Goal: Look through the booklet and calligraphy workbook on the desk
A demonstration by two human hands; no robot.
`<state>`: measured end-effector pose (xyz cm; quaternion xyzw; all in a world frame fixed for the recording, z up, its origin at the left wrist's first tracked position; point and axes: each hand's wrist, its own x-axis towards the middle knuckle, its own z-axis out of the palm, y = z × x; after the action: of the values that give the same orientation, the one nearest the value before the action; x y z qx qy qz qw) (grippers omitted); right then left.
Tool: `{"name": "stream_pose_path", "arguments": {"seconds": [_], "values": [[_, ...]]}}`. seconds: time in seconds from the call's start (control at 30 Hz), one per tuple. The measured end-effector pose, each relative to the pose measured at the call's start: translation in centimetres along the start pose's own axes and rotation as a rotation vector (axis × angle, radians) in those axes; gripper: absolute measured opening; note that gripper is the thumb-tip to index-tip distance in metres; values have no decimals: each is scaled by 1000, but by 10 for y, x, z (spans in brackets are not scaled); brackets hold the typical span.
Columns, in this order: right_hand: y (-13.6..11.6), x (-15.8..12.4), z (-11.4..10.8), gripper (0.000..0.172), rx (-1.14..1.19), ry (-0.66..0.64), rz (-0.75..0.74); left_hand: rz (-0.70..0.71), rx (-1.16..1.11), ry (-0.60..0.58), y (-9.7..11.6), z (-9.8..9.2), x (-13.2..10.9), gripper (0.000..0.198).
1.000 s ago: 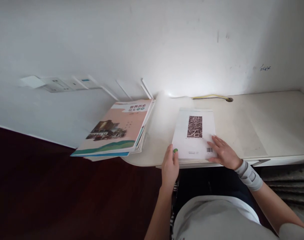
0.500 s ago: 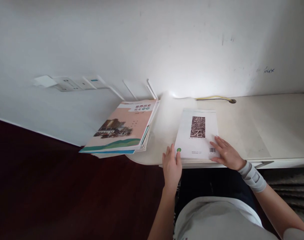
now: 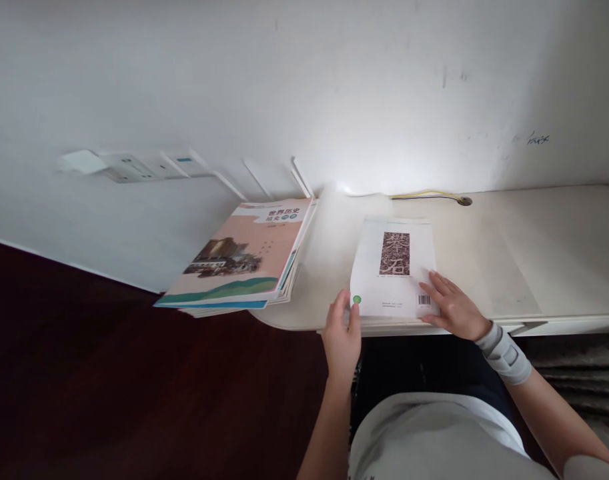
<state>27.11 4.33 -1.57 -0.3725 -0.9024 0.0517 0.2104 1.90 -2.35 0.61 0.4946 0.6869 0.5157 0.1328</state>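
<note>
A white book [image 3: 394, 263] with a brown printed panel and a barcode lies on top of a small pile at the front edge of the cream desk [image 3: 489, 253]. My left hand [image 3: 342, 337] rests at the book's near left corner, fingers extended against its edge beside a green dot. On the near right corner, by the barcode, my right hand [image 3: 451, 308] lies flat with fingers spread; its wrist wears a grey brace.
A stack of textbooks [image 3: 239, 263] with a pink cover on top overhangs the desk's left end. A yellow and black cable [image 3: 424, 195] runs along the wall to a desk hole. Wall sockets [image 3: 134, 167] sit at the left. Dark red floor lies below.
My left hand shifted slightly along the book's near left corner, uncovering the green dot. The right hand stayed flat on the book. The view moved a little.
</note>
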Motion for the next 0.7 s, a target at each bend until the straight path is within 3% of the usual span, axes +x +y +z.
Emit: {"name": "stream_pose_path", "arguments": {"seconds": [0.1, 0.17, 0.27, 0.33, 0.5, 0.6, 0.7], "values": [[0, 0, 1, 67, 7, 7, 0, -140, -385, 15, 11, 10, 0, 57], [1, -1, 1, 68, 14, 12, -2, -174, -563, -69, 16, 22, 1, 62], [2, 0, 1, 68, 23, 17, -8, -138, -478, -201, 23, 41, 0, 49], [0, 3, -1, 67, 38, 23, -24, 37, -250, -197, 29, 53, -3, 41], [-1, 1, -12, 49, 165, 92, -74, 819, 196, -248, 64, 76, -7, 47], [13, -20, -24, 36, 50, 208, 166, 955, 422, -334, 87, 89, -1, 48], [34, -49, -34, 39, -221, 252, 456, 987, 537, -486, 97, 103, 3, 43]]}}
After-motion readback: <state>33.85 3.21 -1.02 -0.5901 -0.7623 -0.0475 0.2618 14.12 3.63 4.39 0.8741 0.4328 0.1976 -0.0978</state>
